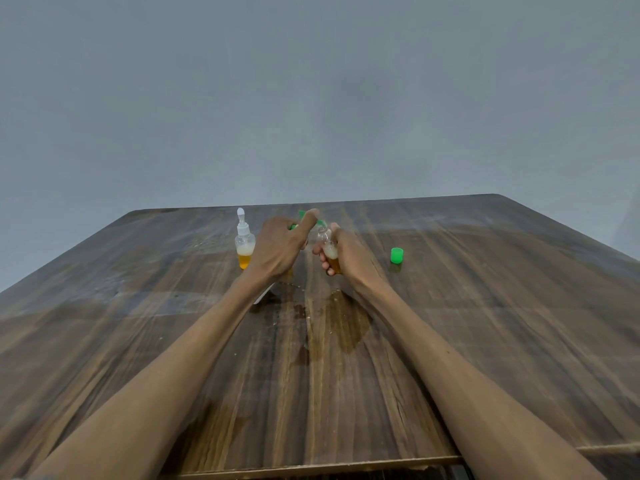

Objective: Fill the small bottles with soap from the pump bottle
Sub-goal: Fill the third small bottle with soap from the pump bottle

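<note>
My left hand [278,249] is wrapped around the pump bottle, which it almost hides; only the green pump head [304,215] shows, with my index finger lying on top of it. My right hand [341,252] grips a small clear bottle [329,249], uncapped, holding amber soap with foam on top. Its mouth is tilted up toward the green nozzle. Left of my hands a second small bottle [245,242] with a white pump cap stands upright, partly filled with amber soap and foam.
A loose green cap [397,255] stands on the wooden table [485,306] to the right of my hands. A patch of spilled liquid [341,323] lies on the table under my forearms. A grey wall rises behind the table's far edge.
</note>
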